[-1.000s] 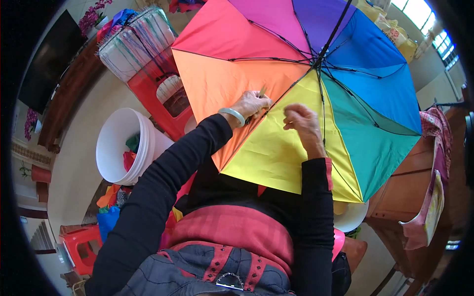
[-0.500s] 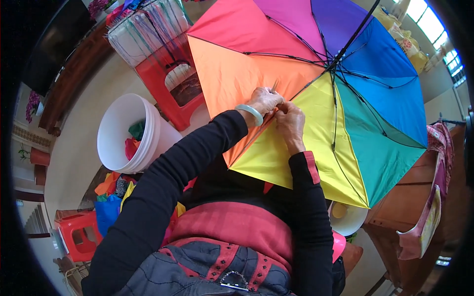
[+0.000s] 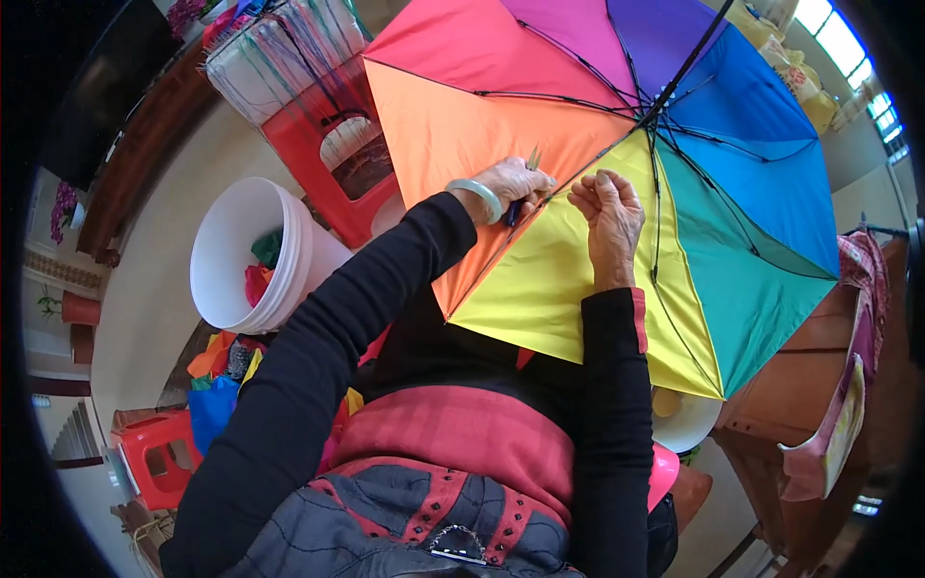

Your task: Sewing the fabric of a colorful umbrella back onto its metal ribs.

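An opened umbrella (image 3: 414, 125) with rainbow panels lies with its inside toward me, its black ribs and shaft showing. My left hand (image 3: 511, 185), a pale bangle at its wrist, is closed on thread snips (image 3: 535, 157); the metal tips stick out above the fist and a dark blue handle end below. Its fingertips also touch the rib (image 3: 568, 191) along the seam between the orange and yellow panels. My right hand (image 3: 609, 207) is held over the yellow panel, apart from the rib, with thumb and fingers pinched. Whatever may be in that pinch is too small to see.
To the left stands a white bucket (image 3: 236, 255) with coloured cloth inside. A red stool (image 3: 313, 144) bears a white block hung with coloured threads. Bright fabric (image 3: 212, 409) and another red stool (image 3: 159, 462) are lower left. At right a pink cloth (image 3: 819, 453) hangs beside wooden furniture.
My right hand has drawn away from the seam, rightward and toward the yellow panel's middle. The left hand stays near the rib, turned slightly so the snips show more.
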Available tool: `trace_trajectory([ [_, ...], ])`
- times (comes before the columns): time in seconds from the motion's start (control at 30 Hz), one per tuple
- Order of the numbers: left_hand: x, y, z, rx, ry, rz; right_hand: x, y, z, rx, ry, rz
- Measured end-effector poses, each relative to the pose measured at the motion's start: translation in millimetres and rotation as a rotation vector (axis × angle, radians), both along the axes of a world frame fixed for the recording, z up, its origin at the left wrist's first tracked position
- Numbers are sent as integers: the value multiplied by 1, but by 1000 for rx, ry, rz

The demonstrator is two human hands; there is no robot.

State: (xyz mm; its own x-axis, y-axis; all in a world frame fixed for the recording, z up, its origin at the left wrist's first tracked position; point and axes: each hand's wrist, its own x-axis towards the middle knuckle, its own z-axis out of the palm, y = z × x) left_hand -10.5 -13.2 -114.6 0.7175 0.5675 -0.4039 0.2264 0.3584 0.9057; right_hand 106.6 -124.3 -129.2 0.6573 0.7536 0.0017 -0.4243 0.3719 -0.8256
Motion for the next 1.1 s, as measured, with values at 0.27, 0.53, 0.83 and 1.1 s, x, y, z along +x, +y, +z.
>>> trace_trajectory([
  [0.27, 8, -7, -8, 878, 96, -186, 6, -8, 2, 5, -29, 3],
  [0.53, 15, -10, -26, 1073, 76, -166, 29, -27, 24, 127, -26, -67],
  [0.83, 3, 5, -22, 901, 67, -56, 55, -51, -1, -511, -403, 81],
  [1.1, -6, 1, 7, 708, 329, -213, 2, -25, -19, -708, -1169, 109],
])
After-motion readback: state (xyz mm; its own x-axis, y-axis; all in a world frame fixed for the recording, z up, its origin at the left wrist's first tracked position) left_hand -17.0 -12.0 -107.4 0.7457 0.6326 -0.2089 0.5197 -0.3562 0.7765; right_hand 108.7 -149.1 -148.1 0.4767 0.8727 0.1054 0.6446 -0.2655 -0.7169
